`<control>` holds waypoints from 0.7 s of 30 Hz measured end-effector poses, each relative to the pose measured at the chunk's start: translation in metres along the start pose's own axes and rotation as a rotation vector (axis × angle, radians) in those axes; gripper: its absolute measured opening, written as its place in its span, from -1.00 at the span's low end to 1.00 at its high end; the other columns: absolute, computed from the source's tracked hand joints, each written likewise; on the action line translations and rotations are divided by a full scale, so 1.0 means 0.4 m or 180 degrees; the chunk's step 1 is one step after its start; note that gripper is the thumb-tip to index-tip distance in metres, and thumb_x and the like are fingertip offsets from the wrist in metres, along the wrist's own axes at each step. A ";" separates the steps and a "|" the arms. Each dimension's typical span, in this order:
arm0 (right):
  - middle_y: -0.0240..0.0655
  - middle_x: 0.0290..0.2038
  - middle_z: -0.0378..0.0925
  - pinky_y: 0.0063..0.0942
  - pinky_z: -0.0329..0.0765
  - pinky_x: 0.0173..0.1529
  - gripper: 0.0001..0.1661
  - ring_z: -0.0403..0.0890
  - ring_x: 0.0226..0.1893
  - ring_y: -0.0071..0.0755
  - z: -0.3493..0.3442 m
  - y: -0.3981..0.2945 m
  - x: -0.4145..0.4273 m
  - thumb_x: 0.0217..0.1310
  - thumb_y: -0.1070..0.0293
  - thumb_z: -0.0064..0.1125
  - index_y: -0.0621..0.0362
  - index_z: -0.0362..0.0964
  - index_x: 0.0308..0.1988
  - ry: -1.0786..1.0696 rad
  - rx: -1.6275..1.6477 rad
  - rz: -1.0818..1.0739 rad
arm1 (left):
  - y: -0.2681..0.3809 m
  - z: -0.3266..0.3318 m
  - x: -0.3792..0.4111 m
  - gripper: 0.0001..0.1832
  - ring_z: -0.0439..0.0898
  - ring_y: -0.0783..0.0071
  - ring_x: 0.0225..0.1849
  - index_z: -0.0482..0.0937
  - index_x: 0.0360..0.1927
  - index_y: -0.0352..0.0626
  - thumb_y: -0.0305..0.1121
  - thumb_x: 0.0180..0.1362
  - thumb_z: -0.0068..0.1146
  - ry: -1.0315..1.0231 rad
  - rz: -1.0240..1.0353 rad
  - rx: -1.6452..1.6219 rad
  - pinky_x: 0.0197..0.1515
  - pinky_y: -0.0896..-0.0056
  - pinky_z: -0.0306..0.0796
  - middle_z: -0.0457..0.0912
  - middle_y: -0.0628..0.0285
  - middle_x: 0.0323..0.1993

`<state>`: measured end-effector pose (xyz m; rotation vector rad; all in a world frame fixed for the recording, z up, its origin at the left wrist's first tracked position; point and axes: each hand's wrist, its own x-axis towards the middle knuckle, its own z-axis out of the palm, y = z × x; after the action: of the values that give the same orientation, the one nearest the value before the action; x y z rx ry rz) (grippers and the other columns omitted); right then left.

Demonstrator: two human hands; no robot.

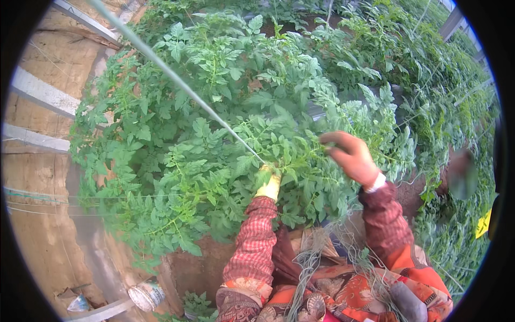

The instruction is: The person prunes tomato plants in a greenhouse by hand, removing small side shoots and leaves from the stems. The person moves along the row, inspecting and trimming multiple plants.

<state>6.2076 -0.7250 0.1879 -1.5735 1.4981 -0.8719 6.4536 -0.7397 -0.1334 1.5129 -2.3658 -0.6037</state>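
Observation:
Leafy tomato plants [209, 161] fill the space before me. My left hand [268, 186], in a pale yellow glove, reaches among the leaves near the centre. A taut light-coloured string [193, 94] runs from the upper left down to its fingers; leaves hide the fingertips, so its exact grip does not show. To the right, my right hand [352, 157], in an orange glove, is raised over the foliage with thumb and fingers apart, close to a leafy shoot. Loose bundles of thin twine [312, 257] hang over my patterned clothing at my lap.
Pale beams [44, 90] and an earthen-looking wall [36, 173] stand on the left, with thin lines stretched across. A bucket [147, 296] lies at lower left. More plant rows, a grey post [451, 24] and a yellow card [483, 223] are on the right.

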 end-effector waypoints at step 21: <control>-0.09 -0.28 0.61 -0.08 0.52 -0.06 -0.70 0.60 -0.18 0.06 0.205 0.064 0.224 0.06 0.16 0.03 0.05 0.56 -0.26 0.0104 -0.1472 -0.0126 | 0.194 -0.270 -0.188 -0.51 0.55 0.28 0.07 0.49 0.16 -0.26 -0.33 0.16 0.21 -0.1755 -0.1254 -0.2433 0.15 0.33 0.39 0.60 0.06 0.06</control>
<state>6.2745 -0.8078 0.1244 -1.9283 1.7863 -0.5983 6.4705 -0.6645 -0.0017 1.5355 -1.7410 -1.9548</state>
